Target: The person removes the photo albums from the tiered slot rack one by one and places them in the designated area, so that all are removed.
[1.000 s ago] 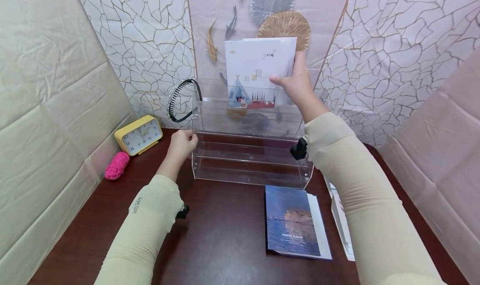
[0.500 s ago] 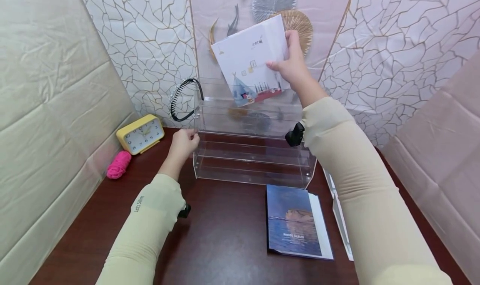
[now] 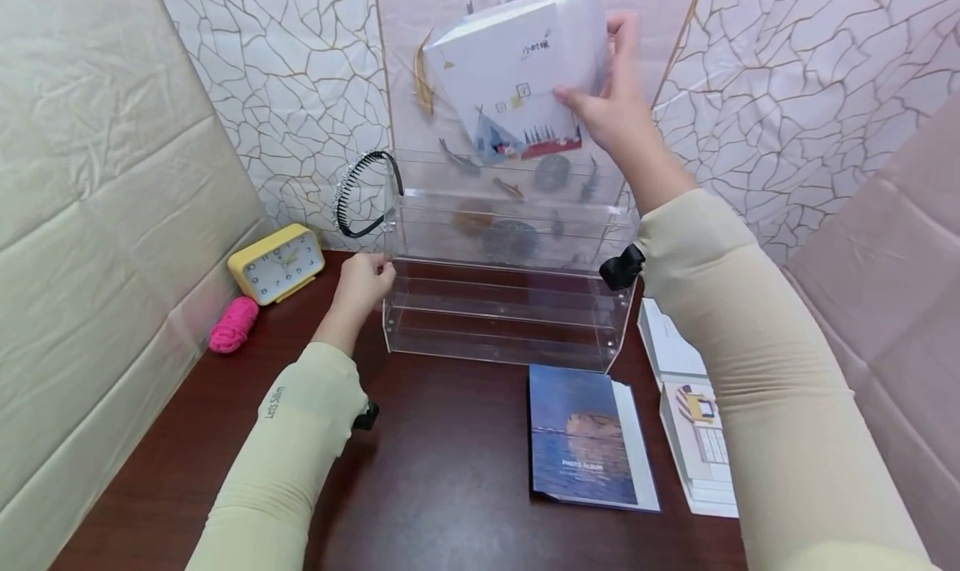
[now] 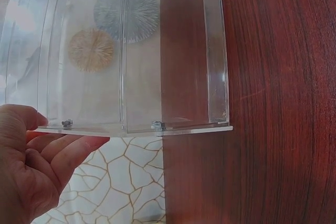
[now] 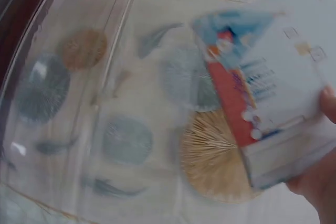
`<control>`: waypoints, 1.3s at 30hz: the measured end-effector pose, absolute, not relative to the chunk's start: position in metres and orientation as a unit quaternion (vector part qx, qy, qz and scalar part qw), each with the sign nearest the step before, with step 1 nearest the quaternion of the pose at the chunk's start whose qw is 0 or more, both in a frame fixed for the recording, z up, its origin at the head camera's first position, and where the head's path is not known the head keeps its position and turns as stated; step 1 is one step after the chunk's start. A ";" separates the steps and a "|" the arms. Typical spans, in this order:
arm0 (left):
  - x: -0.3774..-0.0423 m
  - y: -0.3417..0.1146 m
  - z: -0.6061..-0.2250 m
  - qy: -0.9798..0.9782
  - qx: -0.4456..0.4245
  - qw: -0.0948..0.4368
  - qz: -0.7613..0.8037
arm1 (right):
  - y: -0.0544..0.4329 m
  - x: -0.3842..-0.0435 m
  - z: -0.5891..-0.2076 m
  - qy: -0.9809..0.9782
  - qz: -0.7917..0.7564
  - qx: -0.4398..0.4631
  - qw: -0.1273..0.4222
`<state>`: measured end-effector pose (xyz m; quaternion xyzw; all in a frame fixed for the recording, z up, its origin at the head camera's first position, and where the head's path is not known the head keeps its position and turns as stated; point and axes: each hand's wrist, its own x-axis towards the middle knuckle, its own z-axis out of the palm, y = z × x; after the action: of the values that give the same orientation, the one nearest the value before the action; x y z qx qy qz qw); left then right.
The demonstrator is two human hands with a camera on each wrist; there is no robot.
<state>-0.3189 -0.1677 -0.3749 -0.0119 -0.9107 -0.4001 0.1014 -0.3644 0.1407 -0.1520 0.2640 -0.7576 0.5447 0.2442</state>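
Note:
A clear acrylic tiered rack (image 3: 498, 242) stands on the dark table. At its left side my left hand (image 3: 362, 286) pinches the side panel, thumb on one face and fingers on the other in the left wrist view. Above the rack's top, my right hand (image 3: 618, 108) holds a white book (image 3: 517, 75) by its right edge. The book has a tent drawing on its cover and is tilted, its lower edge apart from the rack. In the right wrist view the book (image 5: 278, 66) is blurred, with thumb and fingers at its edge. A black toothed headband (image 3: 360, 194) hangs at the rack's upper left corner.
A photo album (image 3: 585, 438) lies before the rack's right end. Farther right are white desk calendars or booklets (image 3: 697, 438), partly behind the right sleeve. At the left sit a yellow alarm clock (image 3: 277, 262) and a pink yarn skein (image 3: 234, 325). Draped cloth walls surround the table.
The right hand has raised the book from the rack's upper tier to above it, tilting it on the way. The left hand keeps its hold on the rack's side.

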 end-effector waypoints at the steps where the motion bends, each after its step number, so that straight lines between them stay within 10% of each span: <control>1: -0.319 -0.168 -0.375 -0.913 -0.016 0.106 -0.394 | 0.141 -0.361 -0.150 -0.752 0.538 0.271 0.268; 9: -0.323 -0.171 -0.371 -0.920 -0.024 0.127 -0.369 | 0.141 -0.308 -0.150 -0.605 0.587 0.403 0.356; 30: -0.322 -0.170 -0.373 -0.898 0.014 0.029 -0.439 | 0.124 -0.198 -0.378 -0.738 0.668 0.069 -0.070; 39: -0.320 -0.169 -0.372 -0.892 0.020 0.021 -0.451 | 0.103 -0.183 -0.435 -0.737 0.658 -0.041 -0.151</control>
<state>-0.3196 -0.1689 -0.3722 0.0199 -0.8922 -0.4508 0.0213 -0.1832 0.1025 -0.4348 -0.0407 -0.7369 0.6577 -0.1507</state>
